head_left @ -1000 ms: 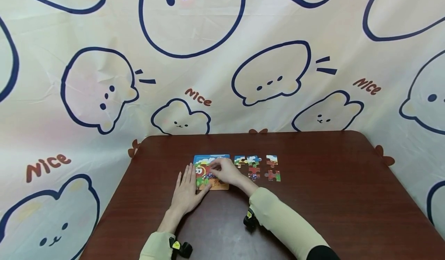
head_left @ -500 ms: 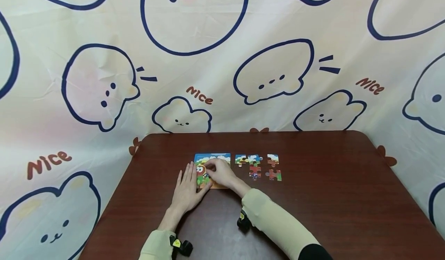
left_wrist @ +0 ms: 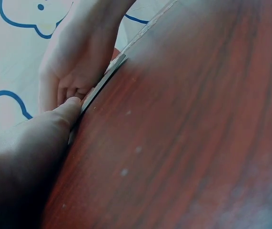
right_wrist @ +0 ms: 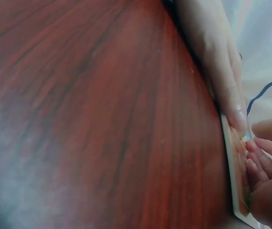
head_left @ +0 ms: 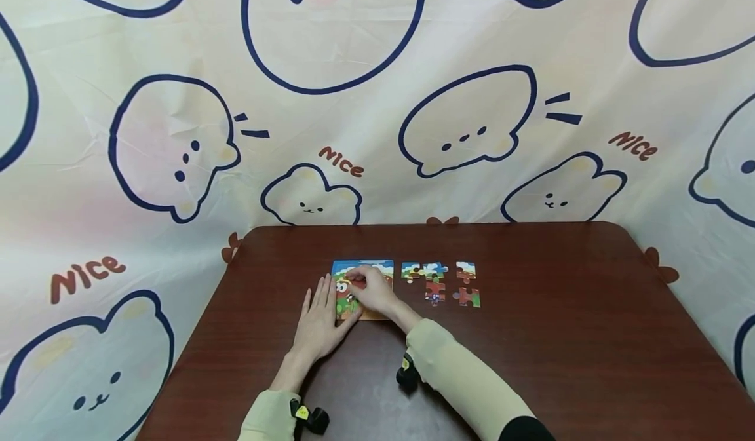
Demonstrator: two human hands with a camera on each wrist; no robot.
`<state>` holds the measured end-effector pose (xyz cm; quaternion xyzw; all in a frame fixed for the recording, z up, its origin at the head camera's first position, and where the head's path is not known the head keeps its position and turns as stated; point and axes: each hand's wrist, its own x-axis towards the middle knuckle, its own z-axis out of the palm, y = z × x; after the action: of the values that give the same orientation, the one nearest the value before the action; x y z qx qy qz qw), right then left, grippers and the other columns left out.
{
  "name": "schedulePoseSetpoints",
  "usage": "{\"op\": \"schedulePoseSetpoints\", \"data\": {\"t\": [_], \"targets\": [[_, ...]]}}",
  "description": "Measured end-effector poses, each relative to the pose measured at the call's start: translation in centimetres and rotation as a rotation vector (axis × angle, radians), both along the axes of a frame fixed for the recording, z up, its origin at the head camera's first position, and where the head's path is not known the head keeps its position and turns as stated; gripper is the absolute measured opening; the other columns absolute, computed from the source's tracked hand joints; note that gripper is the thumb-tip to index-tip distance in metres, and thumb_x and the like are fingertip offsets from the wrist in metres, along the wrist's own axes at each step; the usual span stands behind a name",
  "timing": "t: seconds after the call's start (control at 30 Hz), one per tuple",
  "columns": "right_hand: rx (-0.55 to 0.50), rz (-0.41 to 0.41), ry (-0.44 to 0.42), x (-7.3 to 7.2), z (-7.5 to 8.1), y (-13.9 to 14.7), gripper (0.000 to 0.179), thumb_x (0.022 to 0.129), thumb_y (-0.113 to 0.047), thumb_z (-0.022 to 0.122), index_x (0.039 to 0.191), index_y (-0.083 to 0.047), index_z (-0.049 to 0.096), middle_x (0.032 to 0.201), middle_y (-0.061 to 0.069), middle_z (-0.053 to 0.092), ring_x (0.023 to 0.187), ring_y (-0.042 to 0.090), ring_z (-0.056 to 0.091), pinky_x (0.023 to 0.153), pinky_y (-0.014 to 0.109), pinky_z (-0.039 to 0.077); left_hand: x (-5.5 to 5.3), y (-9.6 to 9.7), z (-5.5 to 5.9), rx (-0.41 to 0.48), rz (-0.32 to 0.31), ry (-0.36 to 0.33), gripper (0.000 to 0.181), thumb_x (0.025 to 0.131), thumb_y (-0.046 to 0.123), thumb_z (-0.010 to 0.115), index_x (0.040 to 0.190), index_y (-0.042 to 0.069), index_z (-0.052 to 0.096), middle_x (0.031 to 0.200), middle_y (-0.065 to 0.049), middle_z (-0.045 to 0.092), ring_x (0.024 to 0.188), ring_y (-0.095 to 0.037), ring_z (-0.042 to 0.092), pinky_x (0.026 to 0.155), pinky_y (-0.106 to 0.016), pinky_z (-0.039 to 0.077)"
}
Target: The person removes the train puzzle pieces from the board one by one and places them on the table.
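A colourful jigsaw puzzle board (head_left: pixel 377 267) lies flat near the far middle of the table. My left hand (head_left: pixel 318 328) rests on its left side with fingers straight; the thumb touches the lower edge, as the left wrist view also shows. Over the board, my right hand (head_left: pixel 376 293) has its thumb and index finger together on a small reddish puzzle piece (head_left: pixel 358 284), mostly covered by the fingers. Its other fingers are curled against the board in the right wrist view. Part of the picture is hidden beneath both hands.
Right of the board lie several loose puzzle pieces: a joined-looking pair with sky (head_left: pixel 435 270), a red one (head_left: pixel 435 291) below, a sky piece (head_left: pixel 466 270) and a red-green piece (head_left: pixel 468 297). The brown table (head_left: pixel 560 336) meets a cartoon-printed curtain (head_left: pixel 377 126) behind.
My right hand has shifted slightly left over the board and its forearm has swung left. My left hand stays on the board's left side. The loose pieces have not moved.
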<state>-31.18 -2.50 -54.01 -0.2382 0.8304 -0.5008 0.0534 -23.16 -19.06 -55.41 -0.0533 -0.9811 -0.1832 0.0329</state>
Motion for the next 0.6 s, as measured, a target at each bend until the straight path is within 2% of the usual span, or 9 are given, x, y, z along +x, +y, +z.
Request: {"op": "schedulePoseSetpoints", "data": {"t": [0.17,0.4,0.6], "targets": [[-0.010,-0.002,-0.061,-0.51,0.14,0.18,0.033,0.102,-0.006,0.077,0.133,0.003,0.074,0.125,0.021,0.077,0.115,0.036,0.072,0.101,0.046,0.062,0.04,0.11,0.04,0.001,0.002,-0.017,0.105,0.105,0.068,0.058,0.174,-0.001,0.021,0.184,-0.021,0.020,0.173,-0.038,0.019,0.140,-0.064,0.010],[0.005,0.015,-0.135,-0.93,0.51,0.15,0.046,0.099,-0.007,0.082,0.142,0.003,0.070,0.132,0.022,0.075,0.113,0.034,0.071,0.096,0.042,0.062,0.08,0.14,0.28,0.006,-0.005,-0.025,0.104,0.105,0.067,0.058,0.175,0.000,0.020,0.184,-0.021,0.019,0.174,-0.037,0.017,0.140,-0.064,0.009],[0.023,0.037,-0.063,-0.82,0.43,0.00,0.040,0.097,-0.005,0.083,0.135,0.002,0.076,0.127,0.022,0.075,0.102,0.027,0.068,0.086,0.033,0.059,0.06,0.13,0.33,-0.008,-0.001,-0.023,0.104,0.105,0.064,0.060,0.174,-0.001,0.019,0.184,-0.021,0.019,0.173,-0.038,0.017,0.140,-0.065,0.010]]}}
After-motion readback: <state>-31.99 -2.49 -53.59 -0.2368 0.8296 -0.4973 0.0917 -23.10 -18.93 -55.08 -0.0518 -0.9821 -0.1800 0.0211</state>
